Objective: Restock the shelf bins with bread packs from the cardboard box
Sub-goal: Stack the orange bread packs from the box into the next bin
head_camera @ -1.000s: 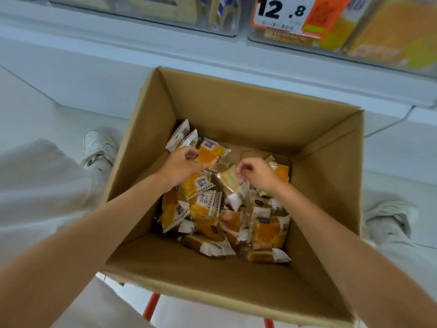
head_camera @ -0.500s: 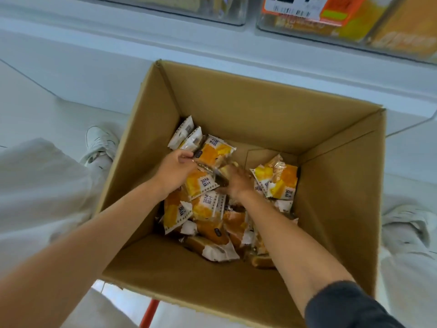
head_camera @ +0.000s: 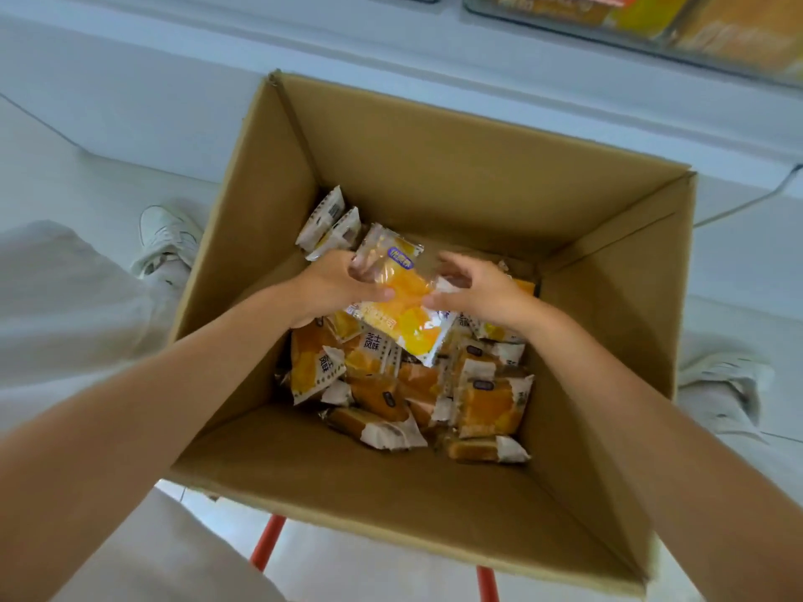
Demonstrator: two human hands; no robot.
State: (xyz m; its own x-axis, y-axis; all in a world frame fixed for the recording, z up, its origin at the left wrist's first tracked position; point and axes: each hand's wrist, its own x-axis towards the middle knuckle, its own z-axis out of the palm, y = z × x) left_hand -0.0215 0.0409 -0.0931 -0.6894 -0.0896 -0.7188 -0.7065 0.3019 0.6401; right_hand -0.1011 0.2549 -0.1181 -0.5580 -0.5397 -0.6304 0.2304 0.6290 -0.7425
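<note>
Head view: my left hand [head_camera: 334, 284] curls its fingers round a clutch of bread packs [head_camera: 402, 299]. My right hand [head_camera: 482, 288], which was deeper in the cardboard box [head_camera: 434, 167] half a second ago, now pinches the same clutch from three o'clock. So I judge a handful is gathered, ready for the shelf bins [head_camera: 652, 23] at one o'clock. Their film is glossy and crinkly, orange and white, pillow-shaped. The rest lie heaped below on matte, creased board.

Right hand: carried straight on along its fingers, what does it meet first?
The yellow bread pack, which the right hand seems to pinch; just beyond it, the left hand.
</note>
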